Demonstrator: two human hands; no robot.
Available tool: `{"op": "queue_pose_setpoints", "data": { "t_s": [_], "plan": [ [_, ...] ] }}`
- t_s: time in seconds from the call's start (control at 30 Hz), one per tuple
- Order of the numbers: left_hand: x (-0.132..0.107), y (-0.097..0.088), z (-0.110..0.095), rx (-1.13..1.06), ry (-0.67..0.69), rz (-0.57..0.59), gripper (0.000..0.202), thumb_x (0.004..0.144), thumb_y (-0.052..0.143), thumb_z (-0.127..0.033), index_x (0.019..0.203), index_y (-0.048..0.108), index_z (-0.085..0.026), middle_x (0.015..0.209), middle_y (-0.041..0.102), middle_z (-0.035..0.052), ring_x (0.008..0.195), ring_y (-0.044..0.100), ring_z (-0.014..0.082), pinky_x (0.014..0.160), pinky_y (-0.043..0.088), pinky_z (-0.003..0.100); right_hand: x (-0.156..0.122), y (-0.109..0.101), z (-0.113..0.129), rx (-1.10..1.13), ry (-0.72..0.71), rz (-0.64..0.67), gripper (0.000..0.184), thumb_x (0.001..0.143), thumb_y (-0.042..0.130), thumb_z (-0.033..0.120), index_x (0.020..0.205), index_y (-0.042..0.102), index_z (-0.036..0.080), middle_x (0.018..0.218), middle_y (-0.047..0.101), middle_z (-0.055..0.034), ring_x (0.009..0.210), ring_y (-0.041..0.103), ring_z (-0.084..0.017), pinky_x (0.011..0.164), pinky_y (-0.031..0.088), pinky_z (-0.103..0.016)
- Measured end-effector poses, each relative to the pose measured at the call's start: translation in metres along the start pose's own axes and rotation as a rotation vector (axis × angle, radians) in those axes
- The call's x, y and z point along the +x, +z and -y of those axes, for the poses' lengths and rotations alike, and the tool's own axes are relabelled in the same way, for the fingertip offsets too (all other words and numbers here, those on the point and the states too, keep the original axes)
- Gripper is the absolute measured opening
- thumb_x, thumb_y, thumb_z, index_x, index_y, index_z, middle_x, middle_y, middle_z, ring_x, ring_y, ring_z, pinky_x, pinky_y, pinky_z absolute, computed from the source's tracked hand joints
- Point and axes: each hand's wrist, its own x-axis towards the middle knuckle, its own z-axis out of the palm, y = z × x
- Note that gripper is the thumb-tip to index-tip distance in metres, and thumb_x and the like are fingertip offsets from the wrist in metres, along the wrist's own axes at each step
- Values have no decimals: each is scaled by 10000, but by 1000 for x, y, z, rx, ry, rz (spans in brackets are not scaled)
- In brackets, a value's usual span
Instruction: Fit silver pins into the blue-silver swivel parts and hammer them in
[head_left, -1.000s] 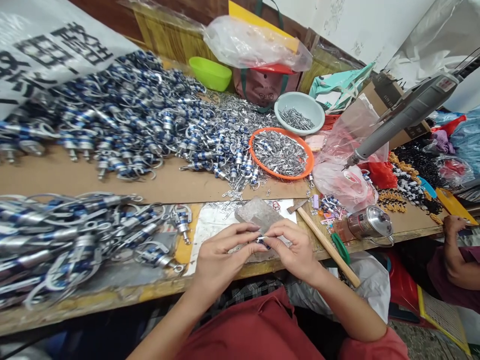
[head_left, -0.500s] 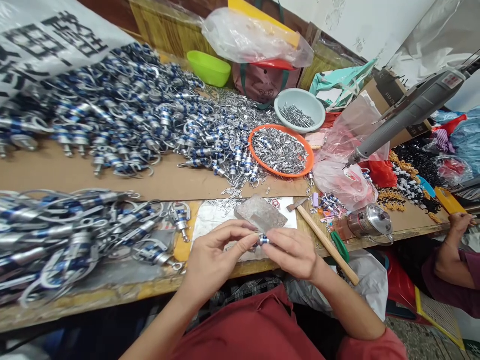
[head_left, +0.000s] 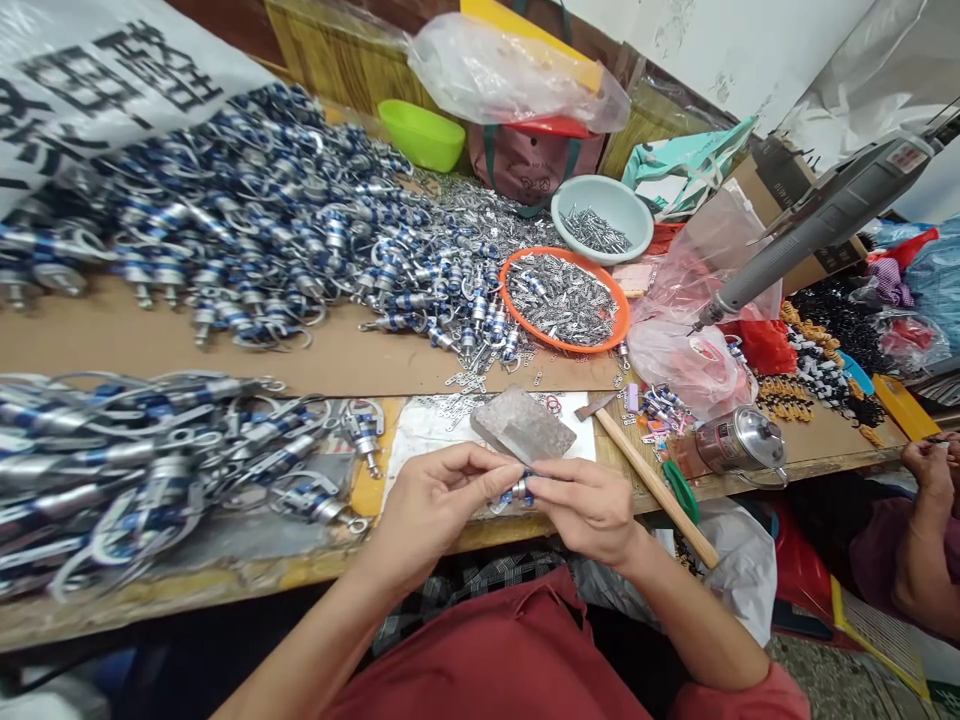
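Observation:
Between my fingertips is a small blue-and-silver metal fitting [head_left: 519,489], partly covered by the fingers. My left hand [head_left: 435,505] pinches it from the left with thumb and forefinger. From the other side, the fingers of my right hand [head_left: 589,505] close on its right end. Just beyond both hands a grey stone block [head_left: 523,424] rests on a white sheet [head_left: 427,430]. A hammer [head_left: 652,480] with a wooden handle lies to the right of the block. Larger blue-and-silver fittings [head_left: 150,490] with curved metal arms are heaped to my left.
A large pile of similar fittings [head_left: 262,210] covers the back left. An orange tray [head_left: 625,320] of small metal plates and a pale blue bowl [head_left: 641,225] of pins stand behind. An electric screwdriver [head_left: 810,235] hangs at right, above a metal mug [head_left: 739,440]. Another person's hands [head_left: 930,465] are far right.
The small fitting has turned slightly between my fingers, and more of its blue part shows. My hands stay nearly in place. The other person's hands have come together at the right edge.

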Motion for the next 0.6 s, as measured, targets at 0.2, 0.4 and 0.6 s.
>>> {"op": "queue_pose_setpoints", "data": {
  "t_s": [0.2, 0.4, 0.6],
  "plan": [
    [-10, 10, 13, -252, -109, -55, 446, 612, 737, -285, 1026, 615, -171, 851, 697, 53, 794, 653, 175, 706, 537, 261, 2, 1, 12, 152, 193, -42, 158, 789, 610, 198, 918, 701, 195, 824, 702, -73, 716, 658, -141, 650, 555, -237],
    [-4, 9, 20, -273, -77, -88, 646, 650, 695, -278, 1221, 413, -168, 747, 629, 14, 759, 634, 157, 698, 539, 275, 30, -11, -32, 53, 176, 191, 170, 827, 545, 182, 895, 696, 223, 883, 698, -29, 825, 642, -138, 769, 524, -262],
    [8, 4, 19, -339, -204, 9, 796, 621, 713, -262, 1288, 283, -208, 714, 591, -27, 661, 639, 155, 633, 545, 296, 70, 7, -115, -396, -127, 600, 285, 848, 426, 50, 998, 640, 163, 1033, 651, -84, 955, 578, -166, 830, 454, -306]
  ]
}}
